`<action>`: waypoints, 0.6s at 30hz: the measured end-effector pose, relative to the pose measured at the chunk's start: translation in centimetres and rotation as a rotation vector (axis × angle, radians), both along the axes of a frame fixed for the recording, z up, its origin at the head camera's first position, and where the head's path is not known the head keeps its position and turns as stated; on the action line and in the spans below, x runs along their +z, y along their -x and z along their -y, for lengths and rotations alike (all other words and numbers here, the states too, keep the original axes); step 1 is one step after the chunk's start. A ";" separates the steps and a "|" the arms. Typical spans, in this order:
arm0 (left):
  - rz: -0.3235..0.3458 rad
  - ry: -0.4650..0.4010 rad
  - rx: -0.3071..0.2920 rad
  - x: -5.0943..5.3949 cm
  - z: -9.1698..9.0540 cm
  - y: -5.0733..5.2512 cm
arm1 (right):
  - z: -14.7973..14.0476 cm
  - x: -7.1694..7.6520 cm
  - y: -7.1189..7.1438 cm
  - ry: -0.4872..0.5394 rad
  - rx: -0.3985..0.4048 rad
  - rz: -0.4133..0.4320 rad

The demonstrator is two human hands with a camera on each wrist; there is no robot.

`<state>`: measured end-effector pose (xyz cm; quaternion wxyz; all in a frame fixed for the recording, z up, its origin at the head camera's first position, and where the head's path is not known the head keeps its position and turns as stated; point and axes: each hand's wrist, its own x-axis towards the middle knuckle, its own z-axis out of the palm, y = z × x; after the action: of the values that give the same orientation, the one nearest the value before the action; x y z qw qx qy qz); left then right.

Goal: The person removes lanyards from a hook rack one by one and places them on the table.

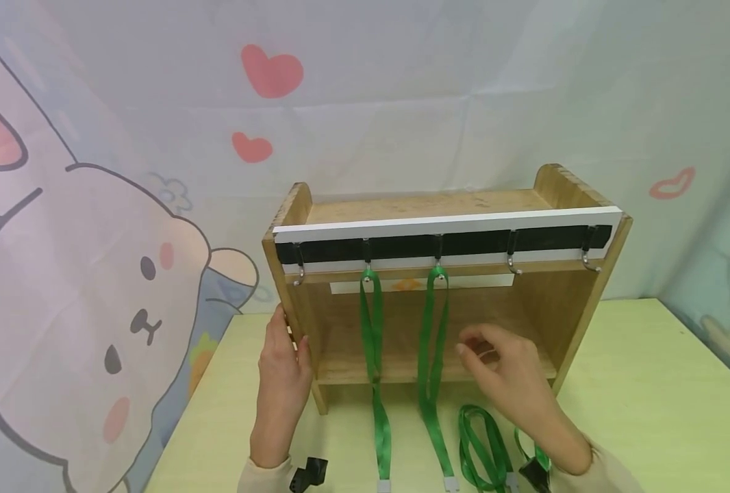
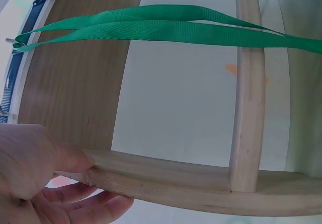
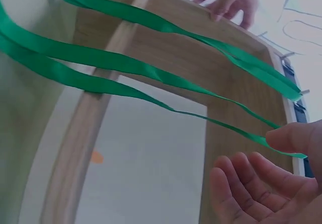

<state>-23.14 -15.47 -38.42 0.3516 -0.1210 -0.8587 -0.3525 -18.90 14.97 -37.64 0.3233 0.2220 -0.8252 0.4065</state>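
Observation:
Two green lanyards hang from hooks on the front rail of a small wooden shelf (image 1: 587,294). One lanyard (image 1: 371,329) is on the second hook from the left, the other lanyard (image 1: 433,342) on the middle hook. My left hand (image 1: 283,376) grips the shelf's left side panel (image 2: 166,183), thumb on its front edge and fingers along the outside. My right hand (image 1: 507,363) is in front of the shelf, just right of the middle lanyard, fingers loosely bent and holding nothing. In the right wrist view its thumb (image 3: 289,137) overlaps the lanyard; contact is unclear.
Another green lanyard (image 1: 485,448) lies looped on the pale yellow table (image 1: 661,397), with more green ribbon (image 1: 540,455) partly hidden by my right wrist. Bare metal hooks include one at the far left (image 1: 299,274) and two on the right. A printed cloth backdrop (image 1: 402,130) hangs behind.

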 end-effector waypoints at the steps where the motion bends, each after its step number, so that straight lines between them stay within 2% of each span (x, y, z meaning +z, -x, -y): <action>1: -0.005 0.000 -0.002 0.0 0.0 0.0 | 0.1 0.2 0.0 0.010 -0.002 -0.011; 5: -0.006 0.000 -0.005 -0.1 0.1 0.0 | 0.4 0.8 0.2 0.043 -0.006 -0.045; 11: 0.017 0.003 -0.004 0.0 0.0 -0.1 | 0.9 1.7 0.6 0.091 -0.005 -0.140; 18: 0.017 -0.001 -0.001 0.1 0.0 -0.2 | 1.7 2.5 1.0 0.119 -0.041 -0.138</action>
<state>-22.98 -15.50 -38.36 0.3442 -0.1181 -0.8615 -0.3541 -19.92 13.26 -35.10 0.4001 0.2128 -0.7798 0.4319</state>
